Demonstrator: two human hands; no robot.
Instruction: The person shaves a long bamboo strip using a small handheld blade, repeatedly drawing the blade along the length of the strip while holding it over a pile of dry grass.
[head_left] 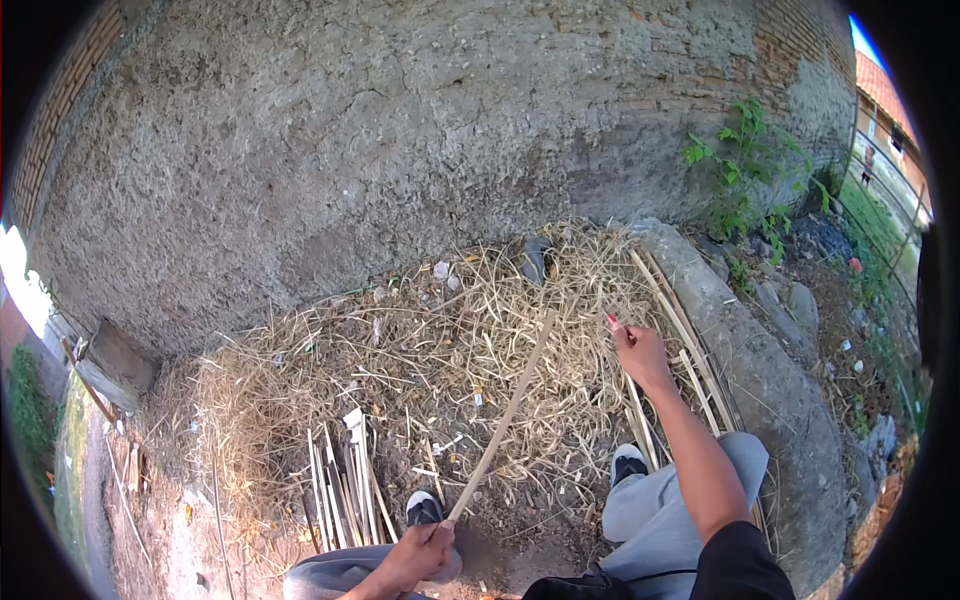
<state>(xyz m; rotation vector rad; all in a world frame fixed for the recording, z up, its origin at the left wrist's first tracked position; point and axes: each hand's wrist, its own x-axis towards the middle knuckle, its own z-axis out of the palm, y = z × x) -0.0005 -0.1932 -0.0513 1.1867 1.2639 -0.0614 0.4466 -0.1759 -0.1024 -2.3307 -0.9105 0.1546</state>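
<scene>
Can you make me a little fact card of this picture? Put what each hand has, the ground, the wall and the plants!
Left hand: holds a long stick by its near end
Right hand: holds a small red-tipped thing, too small to name
Ground: scattered straw-like scraps
Beside the left shoe: a bunch of sticks
Wall: rough and grey, some bricks showing
Plant: green and leafy, against the wall, on the right

hands: two;
held strip: one;
red-tipped object: one;
shoes: two;
strips near left shoe: at least six, overlapping;
leafy plant: one
</scene>
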